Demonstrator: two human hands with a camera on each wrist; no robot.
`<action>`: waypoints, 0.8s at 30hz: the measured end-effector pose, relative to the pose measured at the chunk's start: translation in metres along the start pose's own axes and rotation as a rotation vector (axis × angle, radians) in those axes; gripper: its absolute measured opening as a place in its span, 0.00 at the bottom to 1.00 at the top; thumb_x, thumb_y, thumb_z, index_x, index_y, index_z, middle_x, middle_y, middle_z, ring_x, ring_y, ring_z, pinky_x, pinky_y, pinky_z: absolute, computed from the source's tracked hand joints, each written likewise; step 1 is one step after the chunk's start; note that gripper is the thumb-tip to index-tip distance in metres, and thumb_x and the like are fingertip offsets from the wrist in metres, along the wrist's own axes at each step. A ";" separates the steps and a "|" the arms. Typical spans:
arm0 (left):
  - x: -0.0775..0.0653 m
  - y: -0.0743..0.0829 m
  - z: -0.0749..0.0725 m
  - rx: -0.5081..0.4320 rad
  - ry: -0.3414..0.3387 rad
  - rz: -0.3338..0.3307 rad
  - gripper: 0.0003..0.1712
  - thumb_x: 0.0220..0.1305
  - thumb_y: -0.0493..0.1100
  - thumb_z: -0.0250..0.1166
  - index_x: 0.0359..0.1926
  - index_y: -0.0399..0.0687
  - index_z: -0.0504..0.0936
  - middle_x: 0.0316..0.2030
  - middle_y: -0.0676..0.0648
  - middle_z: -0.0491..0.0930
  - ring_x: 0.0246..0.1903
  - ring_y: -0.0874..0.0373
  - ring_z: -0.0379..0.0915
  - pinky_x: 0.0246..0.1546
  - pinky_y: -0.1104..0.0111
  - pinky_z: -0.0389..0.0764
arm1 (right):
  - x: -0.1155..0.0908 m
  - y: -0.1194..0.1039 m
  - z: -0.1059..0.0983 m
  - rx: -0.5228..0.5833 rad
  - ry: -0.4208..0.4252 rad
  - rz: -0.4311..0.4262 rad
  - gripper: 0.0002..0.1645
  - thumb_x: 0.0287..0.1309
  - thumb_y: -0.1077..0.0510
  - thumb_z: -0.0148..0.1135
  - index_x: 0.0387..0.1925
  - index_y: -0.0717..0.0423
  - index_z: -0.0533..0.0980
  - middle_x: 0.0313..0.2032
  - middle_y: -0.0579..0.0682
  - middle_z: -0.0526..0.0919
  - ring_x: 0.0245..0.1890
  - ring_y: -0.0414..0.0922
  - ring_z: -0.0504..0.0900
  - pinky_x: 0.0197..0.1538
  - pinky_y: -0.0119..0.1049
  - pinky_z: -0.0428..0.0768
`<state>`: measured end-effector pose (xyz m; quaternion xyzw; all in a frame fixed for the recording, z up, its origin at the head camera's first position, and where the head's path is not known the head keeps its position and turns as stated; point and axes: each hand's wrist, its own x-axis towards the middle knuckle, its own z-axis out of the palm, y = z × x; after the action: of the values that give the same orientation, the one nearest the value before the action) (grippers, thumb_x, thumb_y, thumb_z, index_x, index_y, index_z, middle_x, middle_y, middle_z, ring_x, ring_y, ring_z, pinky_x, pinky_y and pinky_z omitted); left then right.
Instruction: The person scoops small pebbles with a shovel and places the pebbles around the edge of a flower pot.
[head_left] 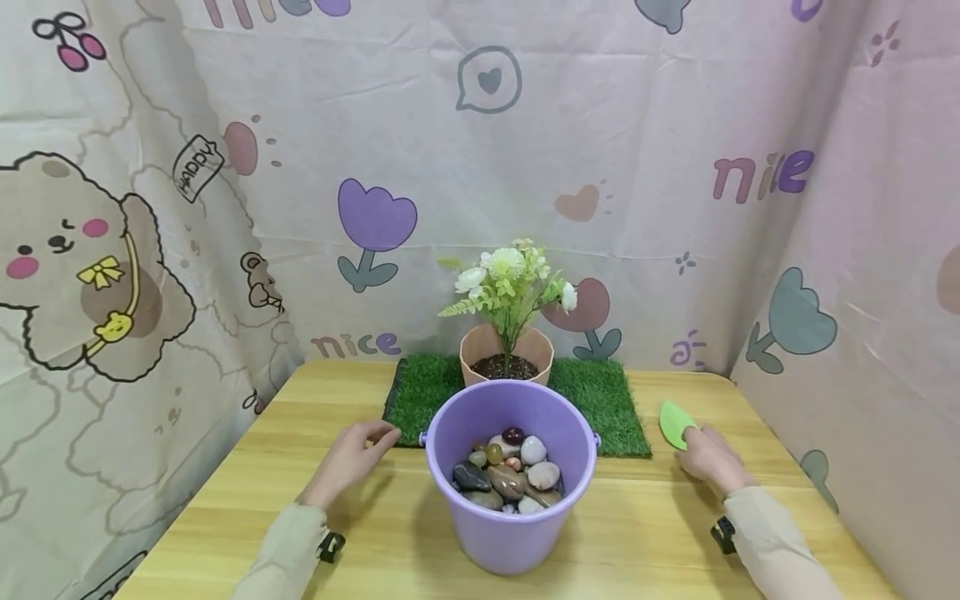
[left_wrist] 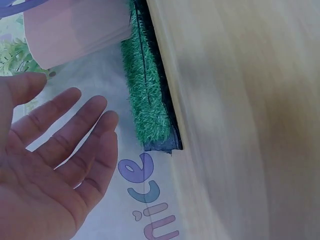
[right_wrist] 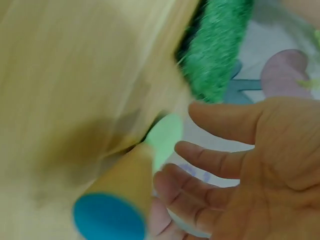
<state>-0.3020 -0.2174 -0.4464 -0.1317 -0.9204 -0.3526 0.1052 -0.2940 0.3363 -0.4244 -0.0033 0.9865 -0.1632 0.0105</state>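
A purple bucket [head_left: 510, 533] holding stones [head_left: 507, 481] of several colours stands upright in front of me. To its left, my left hand [head_left: 348, 458] hovers with relaxed, spread fingers and nothing in them, as the left wrist view also shows. At the right, my right hand [right_wrist: 250, 170] is at a small trowel with a light green blade [right_wrist: 165, 137] and a wood-coloured handle [right_wrist: 122, 175] ending in blue. Its fingers are loosely bent beside the handle, and the thumb stands well apart from it. In the head view, the hand hides the handle.
Behind the bucket, a pink pot [head_left: 471, 343] with dark soil carries white flowers [head_left: 504, 265] and green leaves. It stands on a green grass mat [head_left: 600, 408] at the back of the wooden table [head_left: 360, 542]. A printed cloth [head_left: 637, 150] hangs around the back and sides.
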 end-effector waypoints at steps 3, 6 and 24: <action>0.001 0.001 0.000 -0.011 0.006 0.001 0.16 0.69 0.55 0.58 0.45 0.54 0.86 0.42 0.53 0.86 0.44 0.55 0.81 0.50 0.51 0.79 | -0.002 0.011 -0.001 -0.008 -0.036 0.005 0.08 0.56 0.61 0.56 0.33 0.64 0.71 0.30 0.57 0.71 0.31 0.51 0.69 0.34 0.45 0.72; 0.002 0.004 0.000 -0.021 0.008 0.000 0.14 0.69 0.53 0.59 0.46 0.55 0.86 0.42 0.53 0.86 0.44 0.55 0.81 0.51 0.50 0.78 | -0.004 0.019 -0.001 0.003 -0.055 0.012 0.07 0.57 0.61 0.55 0.32 0.64 0.70 0.25 0.52 0.69 0.27 0.48 0.68 0.29 0.40 0.69; 0.005 0.023 -0.005 -0.035 0.072 0.016 0.21 0.71 0.55 0.55 0.53 0.50 0.83 0.48 0.48 0.85 0.48 0.52 0.80 0.51 0.54 0.79 | 0.009 0.034 0.019 0.097 -0.005 0.006 0.16 0.66 0.55 0.39 0.24 0.57 0.67 0.20 0.50 0.67 0.20 0.45 0.66 0.25 0.36 0.64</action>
<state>-0.2986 -0.2032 -0.4274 -0.1281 -0.9087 -0.3723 0.1390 -0.3028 0.3619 -0.4538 -0.0001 0.9775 -0.2107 0.0134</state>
